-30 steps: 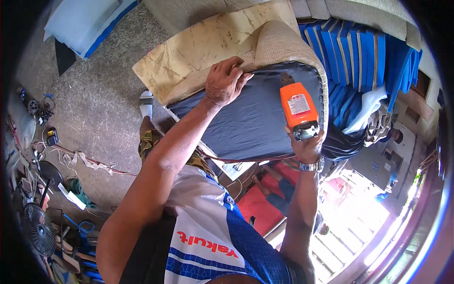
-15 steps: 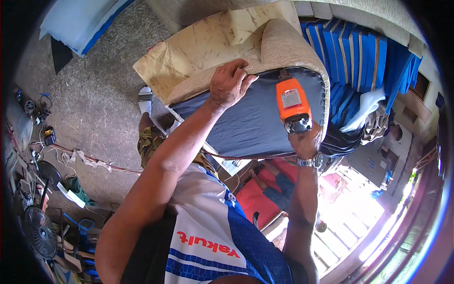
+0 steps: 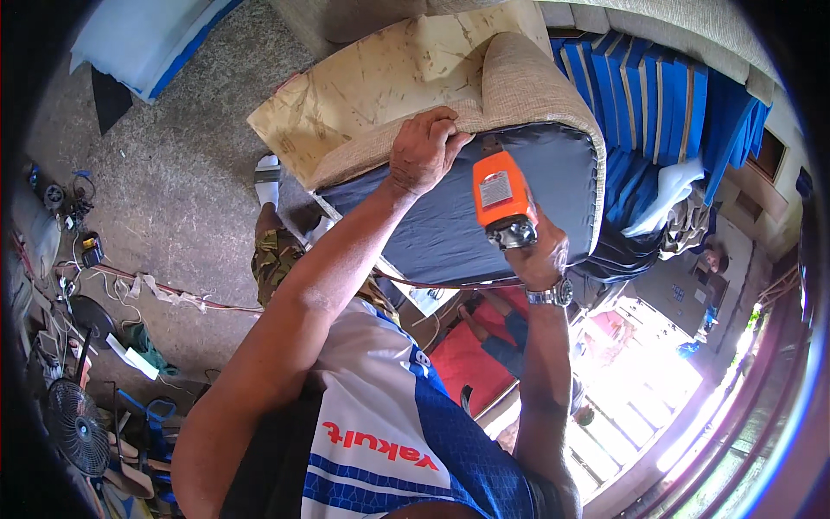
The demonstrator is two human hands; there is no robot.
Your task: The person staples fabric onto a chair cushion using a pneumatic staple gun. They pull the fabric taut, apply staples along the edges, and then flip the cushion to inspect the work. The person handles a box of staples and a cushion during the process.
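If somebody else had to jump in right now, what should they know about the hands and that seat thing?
Left hand: pressing the beige woven fabric down at the edge of the upturned seat cushion.
Right hand: gripping the orange staple gun, nose against the dark blue underside cover near the left hand.
Done: the beige fabric is wrapped over the right edge.
Left: likely fastening the edge under the left hand; staples are too small to see.

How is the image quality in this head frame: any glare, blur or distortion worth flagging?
Head view: strong fisheye bending with a black rim; sunlight blows out the doorway area at lower right; the left hand, the orange stapler in the right hand and the cushion are evenly lit and sharp.
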